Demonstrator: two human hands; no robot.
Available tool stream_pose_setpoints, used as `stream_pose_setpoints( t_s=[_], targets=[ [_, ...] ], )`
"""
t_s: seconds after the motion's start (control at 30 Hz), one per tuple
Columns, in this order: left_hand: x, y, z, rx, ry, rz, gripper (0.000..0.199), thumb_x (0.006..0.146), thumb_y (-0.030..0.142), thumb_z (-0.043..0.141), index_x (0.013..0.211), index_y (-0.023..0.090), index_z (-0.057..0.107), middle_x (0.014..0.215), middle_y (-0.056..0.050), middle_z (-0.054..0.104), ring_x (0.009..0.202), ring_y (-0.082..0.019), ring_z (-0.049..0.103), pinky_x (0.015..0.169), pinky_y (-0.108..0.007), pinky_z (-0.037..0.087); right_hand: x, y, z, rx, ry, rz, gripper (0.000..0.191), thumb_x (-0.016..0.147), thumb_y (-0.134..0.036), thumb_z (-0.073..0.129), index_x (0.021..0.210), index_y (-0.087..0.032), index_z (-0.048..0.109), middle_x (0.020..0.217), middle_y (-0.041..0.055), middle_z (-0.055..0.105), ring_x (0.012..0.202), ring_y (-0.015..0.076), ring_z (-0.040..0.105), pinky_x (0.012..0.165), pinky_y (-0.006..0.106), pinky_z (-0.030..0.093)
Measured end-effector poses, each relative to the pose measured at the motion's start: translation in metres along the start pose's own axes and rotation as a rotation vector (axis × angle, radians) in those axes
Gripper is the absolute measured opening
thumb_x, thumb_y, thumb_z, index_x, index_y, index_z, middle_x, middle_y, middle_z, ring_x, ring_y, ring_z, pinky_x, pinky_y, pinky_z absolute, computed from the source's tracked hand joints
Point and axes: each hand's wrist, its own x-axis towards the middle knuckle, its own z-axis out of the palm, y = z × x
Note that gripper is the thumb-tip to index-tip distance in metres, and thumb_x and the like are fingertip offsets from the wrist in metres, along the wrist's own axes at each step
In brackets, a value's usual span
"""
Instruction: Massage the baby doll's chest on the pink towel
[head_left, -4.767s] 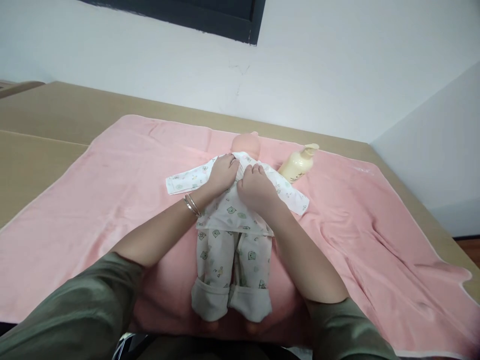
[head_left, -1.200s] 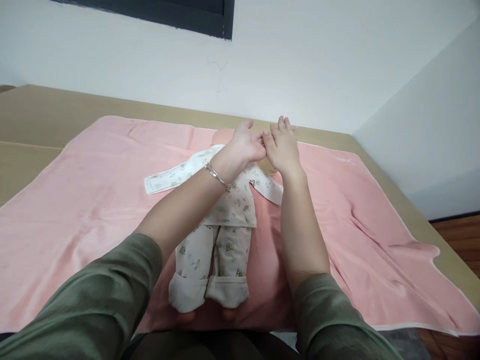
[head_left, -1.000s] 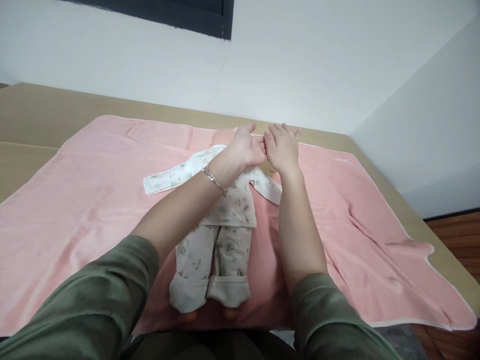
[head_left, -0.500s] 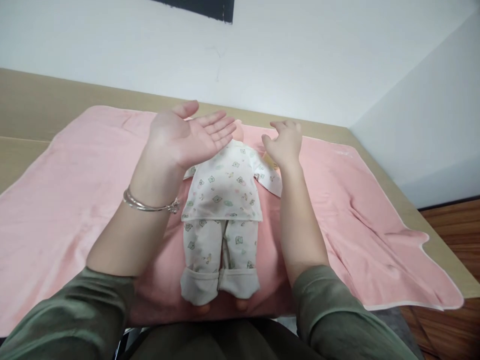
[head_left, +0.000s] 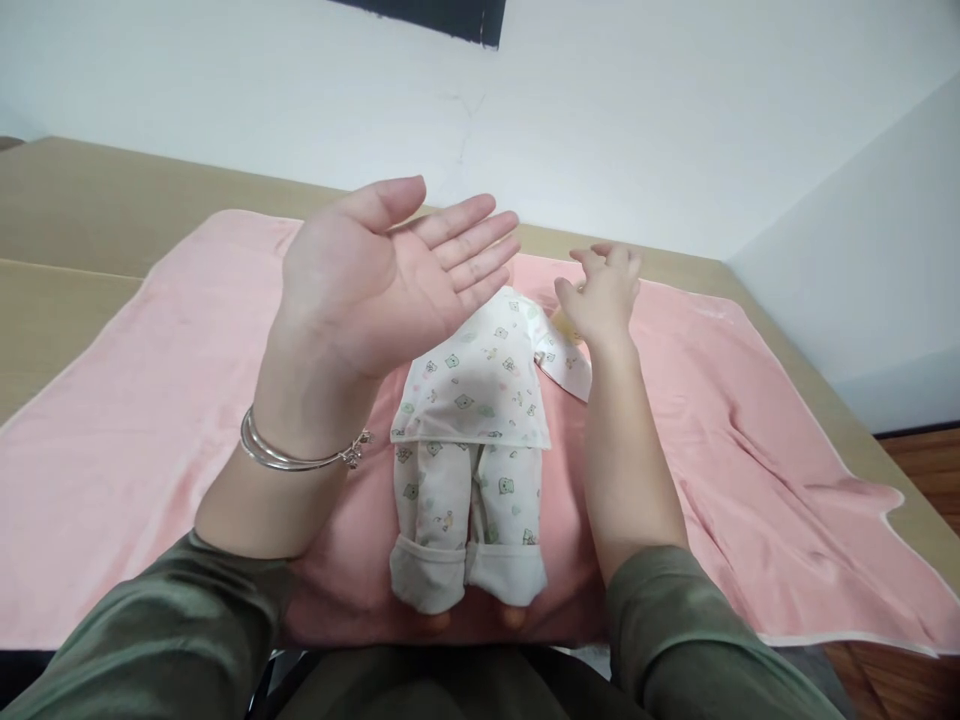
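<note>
A baby doll in a white patterned top (head_left: 480, 385) and matching trousers (head_left: 506, 490) with turned-up cuffs lies on a pink blanket (head_left: 712, 400). Its feet show below the cuffs. My left hand (head_left: 397, 270) is open, palm up and fingers stretched, above the doll's upper body, hiding most of its head and one sleeve. Over the doll's other arm, at the right, my right hand (head_left: 604, 290) is open with fingers spread and slightly bent. Something yellow (head_left: 564, 325) shows partly beside that hand. Neither hand holds anything.
The blanket covers much of a light wooden table (head_left: 97, 200). Behind it stands a white wall (head_left: 637, 120) with a dark panel (head_left: 442, 18) at the top. Brown wooden flooring (head_left: 930, 470) shows at the right.
The view has shifted, so the doll and blanket appear farther right. My left hand looks larger and closer to the camera, its palm still up. Both hands remain open.
</note>
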Motion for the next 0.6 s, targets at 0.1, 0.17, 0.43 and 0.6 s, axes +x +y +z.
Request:
stream_pose_setpoints(
  t_s=[0.1,0.17,0.43,0.6],
  targets=[
    [0.0,-0.004,0.003,0.048,0.014,-0.018,0.059,0.108,0.03,0.022,0.158,0.007,0.044,0.158,-0.017,0.058,0.145,-0.031,0.057,0.109,-0.043,0.055,-0.002,0.002,-0.004,0.013,-0.009,-0.005,0.046,0.096,-0.044,0.056,0.136,-0.021,0.065,0.163,0.0168,0.044,0.154,0.045,0.03,0.122,0.078,0.025],
    [0.001,-0.01,0.006,0.077,0.09,0.005,0.057,0.109,0.031,0.024,0.157,0.007,0.045,0.156,-0.016,0.06,0.149,-0.027,0.054,0.116,-0.041,0.049,-0.004,-0.001,-0.013,0.031,0.005,0.002,0.047,0.098,-0.049,0.054,0.134,-0.023,0.067,0.169,0.0148,0.037,0.159,0.0494,0.02,0.12,0.086,0.017],
    [-0.011,-0.044,0.018,0.184,-0.019,-0.075,0.049,0.111,0.04,0.033,0.145,0.021,0.062,0.154,-0.007,0.063,0.159,-0.034,0.039,0.128,-0.052,0.04,-0.055,-0.102,-0.082,0.324,-0.135,-0.181,0.062,0.109,-0.056,0.02,0.161,-0.028,0.041,0.175,0.0071,0.03,0.166,0.0358,0.021,0.134,0.071,0.018],
    [-0.029,-0.053,0.021,0.284,-0.115,0.257,0.088,0.103,0.022,-0.012,0.136,0.012,0.069,0.151,0.002,0.061,0.16,-0.021,0.021,0.114,-0.034,0.04,-0.124,-0.162,-0.103,0.624,-0.057,-0.345,0.076,0.108,-0.055,0.003,0.168,-0.015,-0.021,0.18,0.009,-0.016,0.167,0.0188,-0.014,0.143,0.043,0.005]
  ],
)
